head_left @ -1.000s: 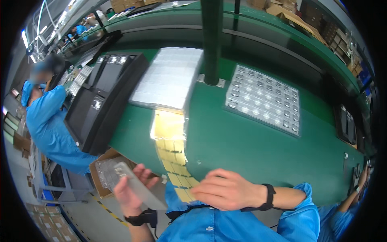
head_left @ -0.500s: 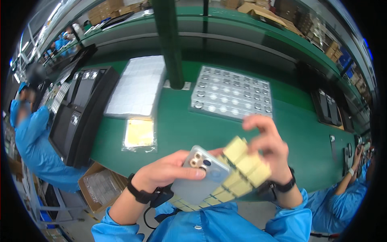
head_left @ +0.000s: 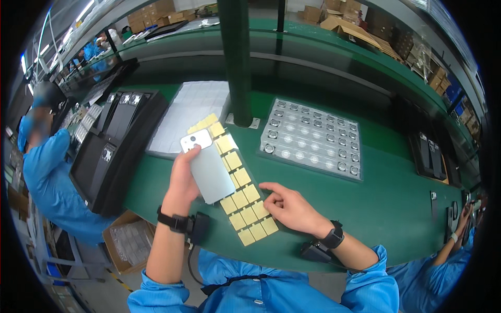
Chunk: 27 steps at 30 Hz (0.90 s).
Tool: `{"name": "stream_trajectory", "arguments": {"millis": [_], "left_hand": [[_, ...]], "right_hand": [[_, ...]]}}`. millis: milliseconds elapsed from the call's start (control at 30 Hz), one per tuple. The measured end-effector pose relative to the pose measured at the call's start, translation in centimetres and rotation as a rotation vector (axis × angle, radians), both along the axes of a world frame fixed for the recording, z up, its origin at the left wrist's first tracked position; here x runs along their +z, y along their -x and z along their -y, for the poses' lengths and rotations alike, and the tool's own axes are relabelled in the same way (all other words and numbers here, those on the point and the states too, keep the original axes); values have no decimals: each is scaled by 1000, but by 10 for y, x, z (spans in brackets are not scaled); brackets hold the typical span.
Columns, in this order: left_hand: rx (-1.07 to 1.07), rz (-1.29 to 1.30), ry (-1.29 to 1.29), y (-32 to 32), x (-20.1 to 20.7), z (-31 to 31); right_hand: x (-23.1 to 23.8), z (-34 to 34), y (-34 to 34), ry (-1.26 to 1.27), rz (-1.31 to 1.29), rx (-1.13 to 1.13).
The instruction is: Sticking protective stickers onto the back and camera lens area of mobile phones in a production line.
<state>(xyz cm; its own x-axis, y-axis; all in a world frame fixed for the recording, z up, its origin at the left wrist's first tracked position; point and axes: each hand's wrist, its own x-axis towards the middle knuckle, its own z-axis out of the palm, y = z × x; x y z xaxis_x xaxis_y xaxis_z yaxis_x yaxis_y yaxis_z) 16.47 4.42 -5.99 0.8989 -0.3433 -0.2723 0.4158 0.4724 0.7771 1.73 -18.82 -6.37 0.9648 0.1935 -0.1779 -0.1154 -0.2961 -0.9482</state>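
Left of centre in the frame, our left hand (head_left: 181, 180) is holding a silver smartphone (head_left: 214, 175), thumb pressing near its camera end, other fingers hiding behind. Our right hand (head_left: 295, 211), farther off, is extending its index and curling other fingers beside a yellow-squared sheet (head_left: 242, 177); we cannot tell if they are pinching it. The smartphone is lying upper left of them, long axis running steeply, camera end pointing upper left.

Ceiling tube lights (head_left: 85, 10) glare at upper left, the clear blister tray (head_left: 302, 142) glints, and fisheye distortion bends the green shelf (head_left: 313, 35) toward blackened corners.
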Motion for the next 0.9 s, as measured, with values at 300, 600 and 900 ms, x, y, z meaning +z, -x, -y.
{"name": "stream_trajectory", "arguments": {"millis": [300, 600, 900], "left_hand": [[363, 203, 71, 45, 13, -25], [436, 162, -28, 96, 15, -31], [28, 32, 193, 101, 34, 0]], "right_hand": [[-7, 1, -14, 646, 500, -219], [-1, 32, 44, 744, 521, 11], [3, 20, 80, 1022, 496, -44]]}}
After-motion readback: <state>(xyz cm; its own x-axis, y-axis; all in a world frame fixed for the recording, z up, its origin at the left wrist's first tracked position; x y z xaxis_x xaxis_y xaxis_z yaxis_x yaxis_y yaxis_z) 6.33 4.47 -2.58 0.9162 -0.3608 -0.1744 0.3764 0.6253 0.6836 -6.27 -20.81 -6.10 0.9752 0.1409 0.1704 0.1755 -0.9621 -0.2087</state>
